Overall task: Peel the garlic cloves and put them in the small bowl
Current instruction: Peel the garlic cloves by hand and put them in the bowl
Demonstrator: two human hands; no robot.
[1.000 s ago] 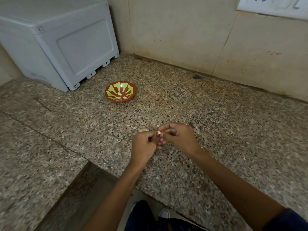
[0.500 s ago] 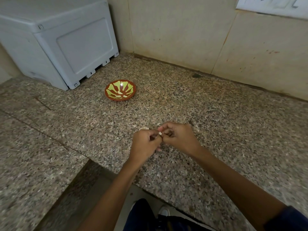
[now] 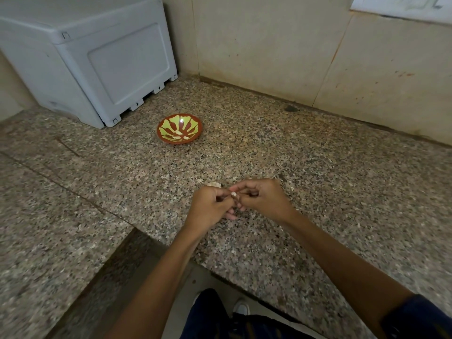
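A small pale garlic clove (image 3: 233, 194) shows between my fingertips, just above the granite counter (image 3: 318, 179). My left hand (image 3: 210, 207) pinches it from the left with curled fingers. My right hand (image 3: 263, 199) pinches it from the right, fingertips meeting the left hand's. Most of the clove is hidden by the fingers. The small bowl (image 3: 179, 129), red-brown with a yellow-green pattern, sits on the counter well beyond my hands and to the left. A few pale pieces lie inside it. A pale scrap of garlic or skin (image 3: 214, 184) lies on the counter just behind my left hand.
A large grey plastic box (image 3: 97, 62) stands at the back left corner, close behind the bowl. Tiled wall (image 3: 269, 45) bounds the counter at the back. The counter's front edge drops away below my forearms, with a lower granite ledge (image 3: 49, 241) at the left.
Both hands stay together on the clove in nearly the same spot. The fingers have shifted slightly around it. The bowl has not moved.
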